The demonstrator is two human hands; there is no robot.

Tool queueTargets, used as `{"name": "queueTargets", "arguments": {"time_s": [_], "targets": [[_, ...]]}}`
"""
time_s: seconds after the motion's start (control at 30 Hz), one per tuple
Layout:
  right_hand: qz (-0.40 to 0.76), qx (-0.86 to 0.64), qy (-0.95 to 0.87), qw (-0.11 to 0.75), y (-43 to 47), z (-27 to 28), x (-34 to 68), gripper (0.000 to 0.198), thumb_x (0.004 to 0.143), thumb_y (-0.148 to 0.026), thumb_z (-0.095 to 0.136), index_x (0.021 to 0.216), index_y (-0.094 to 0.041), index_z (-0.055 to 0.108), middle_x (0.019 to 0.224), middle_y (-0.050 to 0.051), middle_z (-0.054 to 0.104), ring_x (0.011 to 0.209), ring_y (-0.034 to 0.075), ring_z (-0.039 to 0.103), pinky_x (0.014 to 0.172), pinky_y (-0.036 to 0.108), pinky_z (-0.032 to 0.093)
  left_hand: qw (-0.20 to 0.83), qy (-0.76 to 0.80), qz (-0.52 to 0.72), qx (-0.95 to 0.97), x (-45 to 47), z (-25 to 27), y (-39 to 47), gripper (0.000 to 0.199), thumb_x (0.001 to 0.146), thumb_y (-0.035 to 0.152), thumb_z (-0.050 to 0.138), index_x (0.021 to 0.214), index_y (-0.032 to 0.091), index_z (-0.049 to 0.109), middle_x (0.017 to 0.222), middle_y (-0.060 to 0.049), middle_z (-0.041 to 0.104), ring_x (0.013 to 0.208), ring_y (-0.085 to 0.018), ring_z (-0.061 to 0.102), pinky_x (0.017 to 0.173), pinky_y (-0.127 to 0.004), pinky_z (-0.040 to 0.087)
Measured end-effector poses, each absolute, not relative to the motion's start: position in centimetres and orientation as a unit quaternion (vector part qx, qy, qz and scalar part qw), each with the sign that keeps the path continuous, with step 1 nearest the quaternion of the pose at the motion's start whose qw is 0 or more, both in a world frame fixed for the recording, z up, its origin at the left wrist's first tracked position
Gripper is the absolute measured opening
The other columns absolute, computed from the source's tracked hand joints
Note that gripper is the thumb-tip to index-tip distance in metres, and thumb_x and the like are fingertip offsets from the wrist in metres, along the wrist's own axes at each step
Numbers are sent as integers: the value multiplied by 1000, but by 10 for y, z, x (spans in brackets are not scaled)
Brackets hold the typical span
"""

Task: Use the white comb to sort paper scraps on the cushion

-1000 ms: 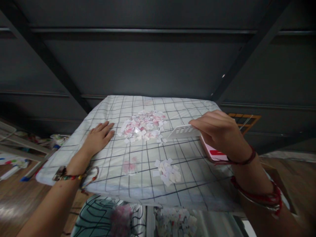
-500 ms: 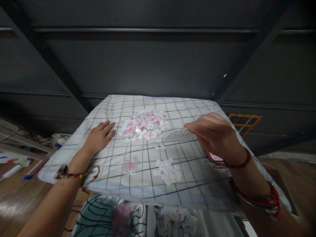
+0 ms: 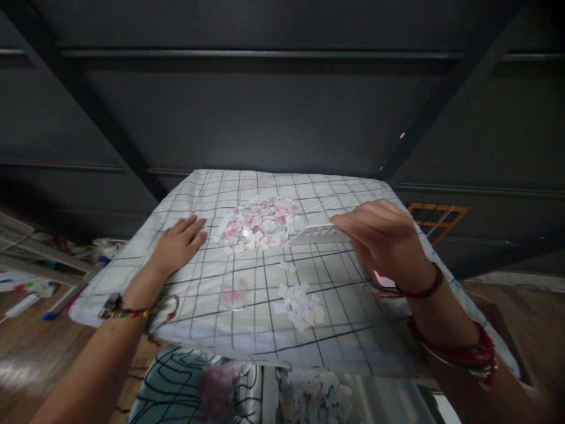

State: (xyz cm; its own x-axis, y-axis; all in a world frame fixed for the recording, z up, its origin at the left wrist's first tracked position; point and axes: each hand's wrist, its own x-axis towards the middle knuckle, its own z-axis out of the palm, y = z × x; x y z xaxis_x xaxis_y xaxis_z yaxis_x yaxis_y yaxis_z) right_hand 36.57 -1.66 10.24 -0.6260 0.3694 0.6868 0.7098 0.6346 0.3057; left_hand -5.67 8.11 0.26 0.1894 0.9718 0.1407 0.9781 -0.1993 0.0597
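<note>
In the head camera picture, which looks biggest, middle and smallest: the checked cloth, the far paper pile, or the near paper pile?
1. checked cloth
2. far paper pile, though it lies farther from the camera
3. near paper pile

The scene is dim, and the dark wall behind takes almost no light. The brightest area is the checked cloth (image 3: 247, 282), which is lit softly from above, with a pale glare in its middle. Under the right hand (image 3: 388, 241) lies a weak shadow. The wooden floor (image 3: 26, 359) at the left shows a dull reflection. The picture is a little soft everywhere; the forearms near the lower corners are blurred and stretched, and straight lines bend at the edges.
</note>
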Motion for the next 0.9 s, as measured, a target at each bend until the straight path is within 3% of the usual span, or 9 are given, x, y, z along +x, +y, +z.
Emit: {"name": "queueTargets", "arguments": {"time_s": [0.3,0.5,0.67,0.9], "targets": [[-327,-336,-847,251,-14,102,363,31,88,1,48,84,-20,69,66,0,64,65,18,52,66,34,41,28,-640,-67,-765,-57,3,82,61,103,51,33,153,25,54,165,-8,49,151,-31,47,122,-47,42],[-309,-331,-851,265,-14,100,362,33,88,2,47,91,-19,72,70,0,67,68,19,52,69,34,40,24,-630,-71,-773,-58,3,83,61,103,47,33,153,22,54,165,-11,49,152,-34,46,122,-53,42],[-325,-353,-846,230,-14,100,363,32,86,3,46,83,-19,70,67,1,64,68,19,50,69,34,37,16,-635,-62,-770,-56,4,82,60,104,47,32,155,24,53,166,-11,47,154,-34,43,122,-54,41],[-353,-357,-834,228,-14,102,364,28,88,-1,49,81,-18,69,65,1,63,66,19,51,66,34,37,28,-640,-55,-766,-55,6,80,60,104,49,33,155,25,53,166,-8,47,153,-30,45,123,-47,41]]}}
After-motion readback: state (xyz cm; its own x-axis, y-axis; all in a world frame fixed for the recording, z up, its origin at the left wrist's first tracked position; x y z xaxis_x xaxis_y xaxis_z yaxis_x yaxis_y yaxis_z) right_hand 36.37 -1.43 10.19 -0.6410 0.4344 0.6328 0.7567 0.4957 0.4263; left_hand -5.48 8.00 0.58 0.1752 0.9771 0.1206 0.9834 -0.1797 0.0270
